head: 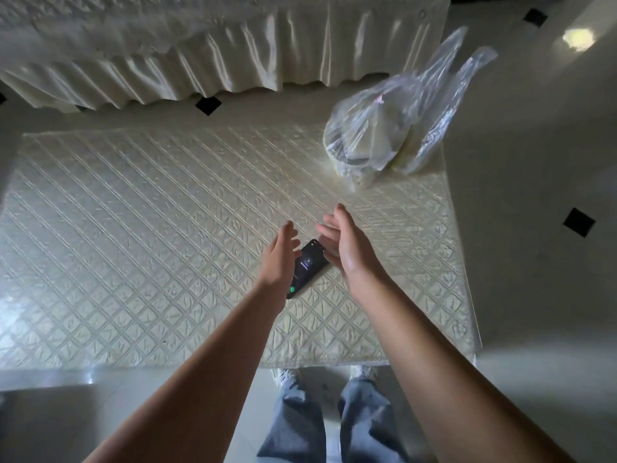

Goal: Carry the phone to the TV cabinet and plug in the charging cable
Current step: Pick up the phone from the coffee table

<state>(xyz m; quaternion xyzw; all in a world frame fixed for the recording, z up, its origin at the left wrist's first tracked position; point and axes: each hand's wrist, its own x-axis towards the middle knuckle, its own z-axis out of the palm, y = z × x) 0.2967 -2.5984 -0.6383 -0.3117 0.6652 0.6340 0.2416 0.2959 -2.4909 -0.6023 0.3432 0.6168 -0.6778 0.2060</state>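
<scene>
A black phone (309, 265) lies flat on the table (133, 228), screen up and lit, with a green round icon near its lower end. My left hand (278, 253) hovers just left of the phone, fingers apart, covering part of its left edge. On the other side, my right hand (344, 243) is raised above the phone's top corner, palm turned inward and fingers spread. Neither hand holds anything. No TV cabinet or charging cable is in view.
The table wears a cream cover with a raised diamond pattern. A clear plastic bag (394, 121) with containers inside sits at its far right corner. A sofa with a pleated cream skirt (200, 61) stands beyond. My legs and shoes (327, 412) are on the tiled floor below.
</scene>
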